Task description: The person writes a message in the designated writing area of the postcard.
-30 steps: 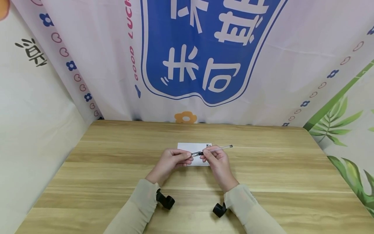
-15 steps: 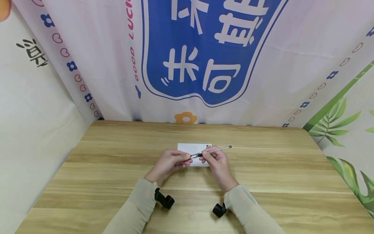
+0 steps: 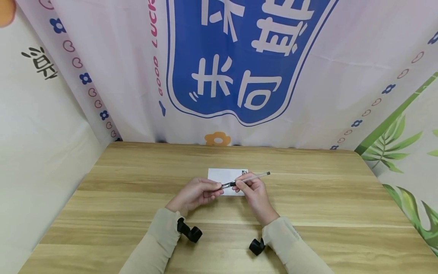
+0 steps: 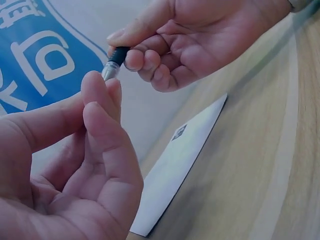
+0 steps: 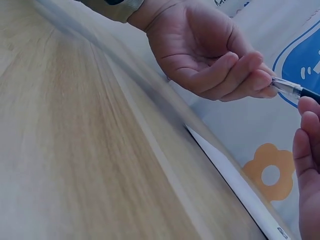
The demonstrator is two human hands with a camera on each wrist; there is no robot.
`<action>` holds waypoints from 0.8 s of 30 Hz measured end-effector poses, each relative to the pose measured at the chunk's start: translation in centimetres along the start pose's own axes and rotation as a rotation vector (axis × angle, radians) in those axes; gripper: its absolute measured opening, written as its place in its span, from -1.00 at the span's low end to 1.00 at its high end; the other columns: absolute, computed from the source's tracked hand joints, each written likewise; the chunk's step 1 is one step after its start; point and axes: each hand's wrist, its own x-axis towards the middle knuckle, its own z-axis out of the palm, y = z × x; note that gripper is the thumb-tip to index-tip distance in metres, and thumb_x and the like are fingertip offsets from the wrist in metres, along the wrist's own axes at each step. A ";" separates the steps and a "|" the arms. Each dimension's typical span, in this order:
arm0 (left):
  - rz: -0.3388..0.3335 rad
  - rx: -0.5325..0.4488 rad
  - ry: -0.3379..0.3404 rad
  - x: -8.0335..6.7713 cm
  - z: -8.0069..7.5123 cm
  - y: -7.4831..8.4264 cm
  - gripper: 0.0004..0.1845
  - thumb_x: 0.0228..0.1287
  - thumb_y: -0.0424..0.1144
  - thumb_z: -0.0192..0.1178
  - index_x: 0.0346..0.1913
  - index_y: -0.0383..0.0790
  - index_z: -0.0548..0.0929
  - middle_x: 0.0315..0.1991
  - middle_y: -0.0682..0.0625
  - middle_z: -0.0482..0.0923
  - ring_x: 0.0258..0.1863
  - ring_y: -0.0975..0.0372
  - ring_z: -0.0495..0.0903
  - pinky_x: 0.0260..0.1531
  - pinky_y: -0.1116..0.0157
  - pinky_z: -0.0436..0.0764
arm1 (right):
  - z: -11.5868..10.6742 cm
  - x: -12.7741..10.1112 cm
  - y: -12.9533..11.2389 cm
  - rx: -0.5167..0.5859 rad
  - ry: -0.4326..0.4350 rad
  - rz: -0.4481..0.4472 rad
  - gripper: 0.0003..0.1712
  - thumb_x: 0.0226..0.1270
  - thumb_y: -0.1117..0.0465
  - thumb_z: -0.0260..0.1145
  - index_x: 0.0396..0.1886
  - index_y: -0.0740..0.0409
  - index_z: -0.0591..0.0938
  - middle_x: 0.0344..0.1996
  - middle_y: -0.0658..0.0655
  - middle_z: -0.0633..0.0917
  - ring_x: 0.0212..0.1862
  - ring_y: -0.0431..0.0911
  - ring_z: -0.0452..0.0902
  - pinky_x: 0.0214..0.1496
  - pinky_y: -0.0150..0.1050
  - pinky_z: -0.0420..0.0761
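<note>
I see my right hand curled around a pen, thumb and fingers pinching its black grip section while the clear barrel runs up and away to the right, above the table. The left wrist view shows the same hold from below, the thumb laid along the grip and the other fingers tucked under it. My left hand meets the pen at its other end: its fingertips close on the pen's clear tip, the palm half cupped and turned toward the right hand. I cannot tell whether a cap sits between those fingertips. Both hands hover close together just over a white card that lies flat on the table near the middle; the card bears a small dark mark near its right far corner, and the hands cover its near edge from the head view. Nothing else lies near the pen. Beige sleeves run back toward me, each wrist carrying a black camera mount. Behind the table hangs a printed backdrop with a blue emblem and white characters, and leaf-patterned cloth drapes on the right.
</note>
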 end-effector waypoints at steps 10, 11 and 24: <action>0.113 0.080 0.060 0.0 0.6 0.1 -0.68 0.16 -0.31 0.31 -0.10 -0.50 0.61 -0.36 -0.11 0.69 -0.38 0.27 0.66 -0.37 0.42 0.59 | 0.2 0.2 0.1 0.048 0.080 -0.032 -0.92 0.32 0.37 0.21 -0.28 0.35 0.53 -0.32 0.13 0.59 -0.32 -0.13 0.57 -0.20 -0.32 0.58; 0.134 0.100 0.072 0.0 0.8 0.1 -0.69 0.15 -0.31 0.31 -0.12 -0.49 0.62 -0.36 -0.12 0.68 -0.38 0.26 0.66 -0.36 0.41 0.59 | 0.3 0.2 0.1 0.054 0.089 -0.030 -0.92 0.31 0.37 0.21 -0.28 0.35 0.53 -0.33 0.12 0.59 -0.32 -0.13 0.57 -0.20 -0.33 0.58; 0.309 0.258 0.180 0.3 2.0 -0.2 -0.73 0.16 -0.21 0.32 -0.23 -0.40 0.69 -0.38 -0.16 0.69 -0.37 0.15 0.69 -0.19 0.08 0.62 | 0.3 0.0 -0.1 0.133 0.162 0.020 -0.92 0.31 0.34 0.23 -0.29 0.29 0.53 -0.32 0.12 0.60 -0.32 -0.13 0.56 -0.20 -0.31 0.57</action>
